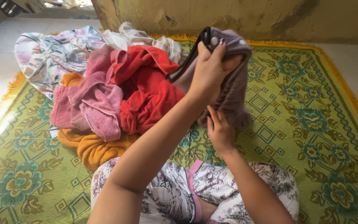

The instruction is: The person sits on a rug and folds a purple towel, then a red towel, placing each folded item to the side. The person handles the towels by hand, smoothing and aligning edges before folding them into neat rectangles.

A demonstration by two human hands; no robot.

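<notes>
My left hand (209,71) is raised in front of me, shut on the top edge of a grey-mauve garment (233,89) with dark trim and white snap buttons. The garment hangs down from that grip. Lower down, my right hand (220,131) pinches its bottom part, fingers tucked into the fabric. Both hands are above a green floral mat (311,124), just right of a pile of laundry. My crossed legs in white patterned trousers (233,186) show at the bottom.
The pile left of my hands holds a red towel (148,93), a pink towel (96,101), an orange cloth (96,149), a pastel patterned sheet (50,54) and a white cloth (139,37). A worn yellowish wall (249,16) runs behind the mat.
</notes>
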